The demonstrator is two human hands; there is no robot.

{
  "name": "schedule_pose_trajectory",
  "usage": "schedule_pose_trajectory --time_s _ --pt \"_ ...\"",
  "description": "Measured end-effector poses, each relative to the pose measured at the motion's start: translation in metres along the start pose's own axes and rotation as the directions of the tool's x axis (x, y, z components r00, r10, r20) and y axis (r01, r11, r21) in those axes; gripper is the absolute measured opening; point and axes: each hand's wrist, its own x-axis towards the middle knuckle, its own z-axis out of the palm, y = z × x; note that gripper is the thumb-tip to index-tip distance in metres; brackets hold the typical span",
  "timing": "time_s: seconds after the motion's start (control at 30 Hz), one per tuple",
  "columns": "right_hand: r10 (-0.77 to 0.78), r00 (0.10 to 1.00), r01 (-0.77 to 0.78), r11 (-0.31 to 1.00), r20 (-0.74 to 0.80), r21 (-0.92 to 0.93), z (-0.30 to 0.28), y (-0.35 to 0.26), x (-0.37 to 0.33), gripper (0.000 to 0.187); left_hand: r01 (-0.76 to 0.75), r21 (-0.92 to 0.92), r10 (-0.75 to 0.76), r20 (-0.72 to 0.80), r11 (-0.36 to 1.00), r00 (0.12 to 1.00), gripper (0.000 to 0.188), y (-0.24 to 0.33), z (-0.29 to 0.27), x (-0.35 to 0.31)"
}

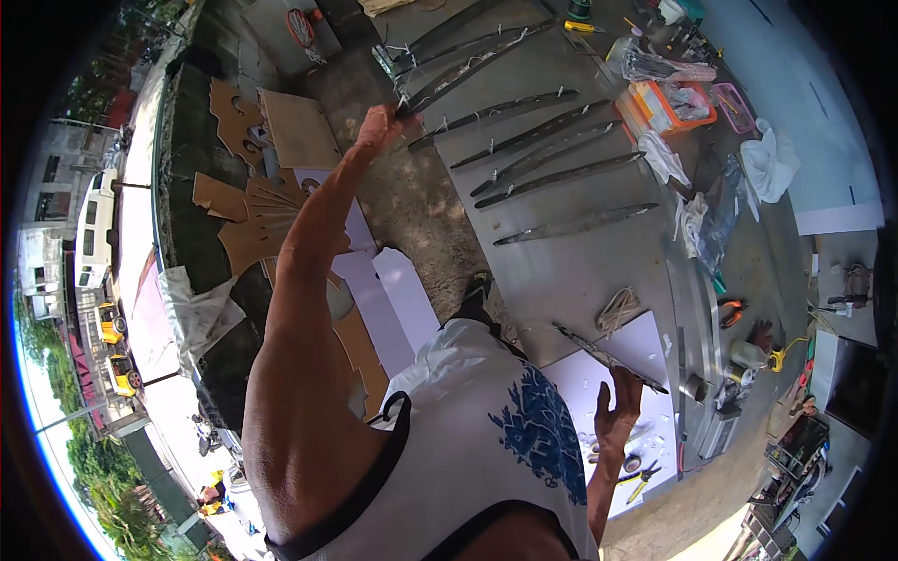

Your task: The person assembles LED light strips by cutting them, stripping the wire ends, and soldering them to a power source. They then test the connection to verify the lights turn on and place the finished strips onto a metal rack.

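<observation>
My left hand (379, 129), its arm stretched out, is closed around the near end of a long dark slat (477, 65). White ties show along that slat, which reaches over the far part of the grey table (561, 271). My right hand (618, 409) has its fingers apart and is beside another dark slat (608, 357); whether it touches that slat I cannot tell. This slat lies across a white board (645, 338) next to a bundle of pale cord (617, 310). Several similar slats, among them a dark slat (575, 224), lie spaced out between my hands.
An orange basket (659, 107) of packets, white plastic bags (771, 159) and a yellow cutter (585, 27) sit on the table. Yellow-handled pliers (644, 484) and a tape roll (632, 463) lie by my right forearm. Cut brown cardboard (245, 210) lies to the left.
</observation>
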Motion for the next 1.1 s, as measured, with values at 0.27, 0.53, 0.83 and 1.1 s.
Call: schedule_pose_trajectory --time_s 0.27,0.53,0.83,1.1 --pt "0.066 0.998 -0.066 0.998 0.0 -0.021 0.006 -0.031 0.028 0.033 0.069 0.038 -0.077 0.255 0.997 0.964 0.06 -0.022 0.03 0.079" --pt "0.149 0.989 -0.149 0.988 0.011 0.044 0.025 -0.033 0.041 0.03 0.037 0.125 -0.07 0.269 0.991 0.961 0.059 -0.033 0.062 0.081" --pt "0.09 0.995 -0.092 0.995 0.032 0.035 0.035 -0.031 0.07 0.027 0.061 0.14 -0.082 0.148 0.988 0.986 0.054 -0.039 0.059 0.097" --pt "0.089 0.992 -0.094 0.994 0.088 0.05 0.04 -0.033 0.077 0.027 0.171 0.154 -0.165 -0.049 0.973 0.985 0.049 -0.045 0.084 0.105"
